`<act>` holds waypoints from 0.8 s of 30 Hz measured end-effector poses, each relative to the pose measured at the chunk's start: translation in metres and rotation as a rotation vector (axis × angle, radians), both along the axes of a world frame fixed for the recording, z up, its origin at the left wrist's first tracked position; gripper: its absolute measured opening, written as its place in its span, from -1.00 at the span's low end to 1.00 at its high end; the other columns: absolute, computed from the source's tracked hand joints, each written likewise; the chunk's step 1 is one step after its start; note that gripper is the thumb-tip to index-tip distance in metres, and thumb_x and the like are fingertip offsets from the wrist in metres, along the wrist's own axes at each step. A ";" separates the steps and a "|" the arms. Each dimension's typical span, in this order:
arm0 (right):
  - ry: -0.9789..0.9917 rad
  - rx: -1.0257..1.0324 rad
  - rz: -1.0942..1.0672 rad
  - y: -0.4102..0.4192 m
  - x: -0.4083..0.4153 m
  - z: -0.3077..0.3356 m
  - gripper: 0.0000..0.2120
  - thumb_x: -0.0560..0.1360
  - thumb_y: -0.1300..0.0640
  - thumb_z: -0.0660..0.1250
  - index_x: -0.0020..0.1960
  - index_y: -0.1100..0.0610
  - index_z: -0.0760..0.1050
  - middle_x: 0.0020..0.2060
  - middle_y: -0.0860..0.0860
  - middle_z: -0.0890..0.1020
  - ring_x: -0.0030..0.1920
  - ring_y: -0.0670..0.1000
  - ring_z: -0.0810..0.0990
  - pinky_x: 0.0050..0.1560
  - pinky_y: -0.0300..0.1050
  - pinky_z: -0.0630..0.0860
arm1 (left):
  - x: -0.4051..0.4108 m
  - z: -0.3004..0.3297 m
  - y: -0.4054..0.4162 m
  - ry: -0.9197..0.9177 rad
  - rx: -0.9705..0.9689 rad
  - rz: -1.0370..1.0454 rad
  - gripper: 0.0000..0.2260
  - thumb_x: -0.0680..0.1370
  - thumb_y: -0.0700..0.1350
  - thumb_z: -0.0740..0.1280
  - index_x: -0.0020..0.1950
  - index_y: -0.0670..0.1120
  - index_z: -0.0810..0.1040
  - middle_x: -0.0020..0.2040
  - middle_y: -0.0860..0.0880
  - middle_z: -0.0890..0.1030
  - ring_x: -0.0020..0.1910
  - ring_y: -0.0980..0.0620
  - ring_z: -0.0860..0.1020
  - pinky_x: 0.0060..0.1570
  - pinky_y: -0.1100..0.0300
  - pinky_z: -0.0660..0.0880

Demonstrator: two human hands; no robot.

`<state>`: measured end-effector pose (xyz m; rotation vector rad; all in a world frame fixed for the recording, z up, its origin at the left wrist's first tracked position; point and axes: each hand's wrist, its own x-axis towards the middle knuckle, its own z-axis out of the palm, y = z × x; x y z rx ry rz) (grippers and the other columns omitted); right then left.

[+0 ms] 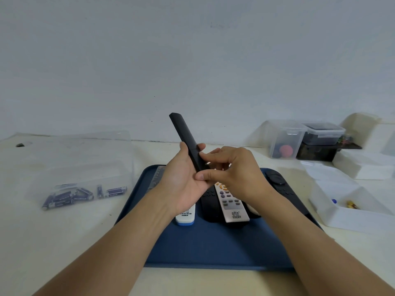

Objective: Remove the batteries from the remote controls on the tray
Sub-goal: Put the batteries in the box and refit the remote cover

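My left hand grips the black remote tilted up above the tray's far edge, so my right hand fingertips can pinch its cover; battery bin waits left.

The left hand grips a slim black remote tilted up above the blue tray — the right hand pinches its lower end with thumb and fingers. On the tray lie more remotes, one white. A clear box at left holds purple batteries.
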<state>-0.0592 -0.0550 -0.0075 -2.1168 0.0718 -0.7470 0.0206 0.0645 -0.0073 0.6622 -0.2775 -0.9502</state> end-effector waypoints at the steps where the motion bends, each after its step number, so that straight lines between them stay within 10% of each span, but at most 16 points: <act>1: -0.005 -0.007 0.004 0.000 0.000 0.000 -0.60 0.27 0.08 0.65 0.10 0.01 0.71 -0.25 -0.02 0.62 -0.34 -0.19 0.46 -0.35 -0.06 0.51 | 0.000 -0.001 -0.001 0.001 -0.009 -0.003 -0.56 0.69 0.23 0.03 0.19 -0.10 0.46 0.30 -0.28 0.60 0.22 -0.23 0.63 0.16 -0.09 0.60; 10: -0.115 -0.138 -0.027 0.001 0.001 -0.001 -0.55 0.26 -0.15 0.58 0.13 -0.09 0.68 -0.25 0.00 0.52 -0.19 0.00 0.54 -0.09 -0.02 0.51 | -0.003 -0.001 0.001 0.126 -0.117 -0.078 -0.51 0.69 0.22 0.04 -0.01 -0.14 0.54 0.08 -0.20 0.65 0.03 -0.16 0.69 0.16 -0.10 0.60; 14: -0.127 -0.327 -0.113 0.005 0.003 -0.003 -0.47 0.31 -0.29 0.46 0.22 -0.10 0.64 -0.25 -0.22 0.54 -0.13 -0.13 0.49 -0.09 -0.21 0.41 | -0.002 0.004 0.003 0.178 -0.137 -0.087 -0.51 0.69 0.20 0.07 -0.02 -0.17 0.56 0.02 -0.16 0.64 -0.10 -0.11 0.71 -0.30 0.11 0.65; 19: 0.007 -0.129 0.070 -0.008 -0.004 0.007 -0.48 0.34 0.15 0.61 0.28 0.10 0.62 -0.34 -0.21 0.58 -0.28 -0.28 0.54 -0.14 -0.48 0.37 | 0.004 0.003 0.004 0.066 -0.037 -0.063 -0.57 0.70 0.19 0.05 0.09 -0.11 0.52 0.20 -0.16 0.67 0.06 -0.09 0.68 0.06 -0.08 0.63; 24: 0.023 -0.107 0.039 -0.008 -0.006 0.002 -0.50 0.34 0.19 0.60 0.26 0.07 0.62 -0.34 -0.16 0.59 -0.33 -0.23 0.50 -0.15 -0.47 0.38 | -0.001 0.001 0.001 0.043 -0.015 -0.062 -0.58 0.68 0.22 0.06 0.11 -0.10 0.48 0.18 -0.17 0.68 -0.02 -0.16 0.72 0.03 -0.15 0.63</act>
